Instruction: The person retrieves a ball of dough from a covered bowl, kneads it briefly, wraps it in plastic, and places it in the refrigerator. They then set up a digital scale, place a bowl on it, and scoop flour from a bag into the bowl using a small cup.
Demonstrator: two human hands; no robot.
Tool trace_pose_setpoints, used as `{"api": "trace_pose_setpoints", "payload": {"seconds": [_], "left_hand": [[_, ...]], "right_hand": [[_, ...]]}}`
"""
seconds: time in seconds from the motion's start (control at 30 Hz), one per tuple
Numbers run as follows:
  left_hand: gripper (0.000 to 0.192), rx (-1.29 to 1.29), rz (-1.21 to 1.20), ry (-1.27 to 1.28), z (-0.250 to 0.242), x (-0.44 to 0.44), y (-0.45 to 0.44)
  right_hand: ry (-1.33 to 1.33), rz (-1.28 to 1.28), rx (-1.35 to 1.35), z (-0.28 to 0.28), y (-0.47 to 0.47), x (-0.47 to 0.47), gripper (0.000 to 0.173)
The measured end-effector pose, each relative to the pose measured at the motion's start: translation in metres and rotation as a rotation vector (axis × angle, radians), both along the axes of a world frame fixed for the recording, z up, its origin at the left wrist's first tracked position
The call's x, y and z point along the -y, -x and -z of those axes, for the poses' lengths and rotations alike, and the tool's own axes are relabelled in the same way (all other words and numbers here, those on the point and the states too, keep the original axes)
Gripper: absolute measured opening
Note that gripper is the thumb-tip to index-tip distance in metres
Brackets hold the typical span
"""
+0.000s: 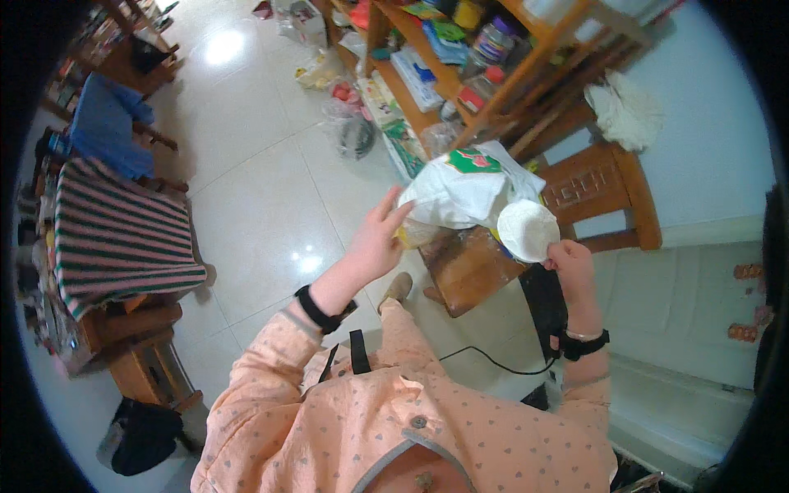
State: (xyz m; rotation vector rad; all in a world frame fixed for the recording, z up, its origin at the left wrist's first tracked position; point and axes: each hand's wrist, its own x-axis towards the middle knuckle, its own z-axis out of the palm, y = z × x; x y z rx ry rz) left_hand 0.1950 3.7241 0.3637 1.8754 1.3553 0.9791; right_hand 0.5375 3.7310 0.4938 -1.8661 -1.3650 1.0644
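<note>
A wooden chair seat (471,268) stands before me with a white cloth flour-like sack (459,191) on it, bearing a green and red print. My left hand (379,237) touches the left side of the sack, thumb and fingers apart, beside a yellowish bag (422,234). In my right hand (570,256) is the rim or handle of a round white cup or scoop (529,231); white powder appears to fill it. It is held at the right of the sack, above the seat's edge.
Wooden shelves (394,83) with jars and packets stand beyond the chair. Plastic bags (354,132) lie on the tiled floor. At the left, a striped cloth (123,234) covers a piece of furniture. A black cable (493,363) hangs near my right arm.
</note>
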Motion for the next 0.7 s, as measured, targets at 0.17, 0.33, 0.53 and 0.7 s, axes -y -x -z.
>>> {"api": "trace_pose_setpoints", "payload": {"seconds": [0.17, 0.33, 0.53, 0.7], "left_hand": [[0.061, -0.035, -0.322, 0.175, 0.043, 0.166, 0.174], [0.056, -0.008, -0.810, 0.343, 0.069, 0.375, 0.297], [0.051, 0.134, -1.244, 0.556, 0.089, 0.572, 0.316], [0.047, 0.196, -1.511, 0.514, 0.077, 0.631, 0.302]], "right_hand": [[0.017, -0.165, -0.043, -0.020, 0.112, 0.058, 0.017], [0.105, -0.363, -0.102, -0.010, 0.240, 0.097, 0.011], [0.205, -0.782, -0.210, -0.004, 0.422, 0.147, 0.013], [0.360, -1.262, -0.294, 0.027, 0.592, 0.193, 0.017]]}}
